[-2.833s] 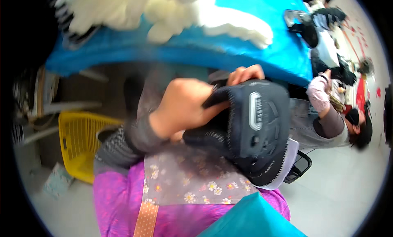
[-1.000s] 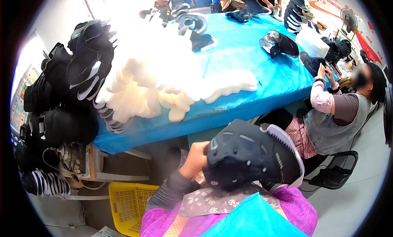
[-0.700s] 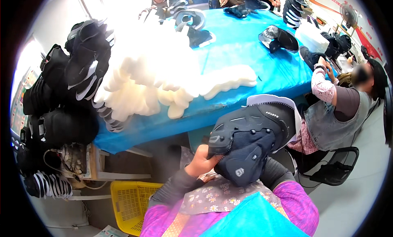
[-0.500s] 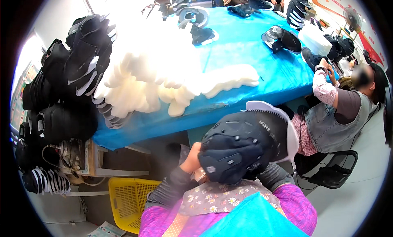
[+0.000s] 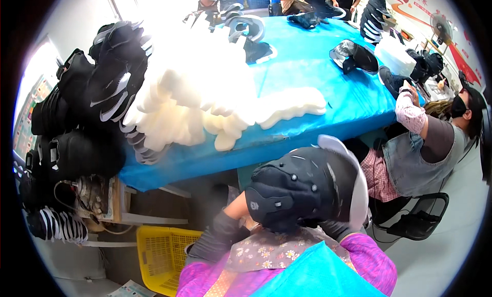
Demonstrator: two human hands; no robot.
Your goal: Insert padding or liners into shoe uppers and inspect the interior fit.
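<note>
In front of my chest is a dark, rounded, padded fabric piece (image 5: 287,187) with small studs and a pale curved strip (image 5: 359,187) along its right edge. My left hand (image 5: 237,209) grips its left edge, with the fingers partly tucked behind the fabric. My right forearm, in a dark sleeve (image 5: 335,229), reaches up under the piece, which hides my right hand. A flowered apron (image 5: 266,253) lies just below the piece.
White foam pieces (image 5: 179,112) are heaped on the blue-covered table (image 5: 318,56). Stacks of black pieces (image 5: 77,112) rise at the left. A yellow basket (image 5: 159,256) stands below. At the right, a co-worker (image 5: 425,148) sits near a black chair (image 5: 417,222).
The dark piece has tilted and come slightly lower. Its pale strip now faces more sideways. My left hand has shifted a little to the left and down along its edge.
</note>
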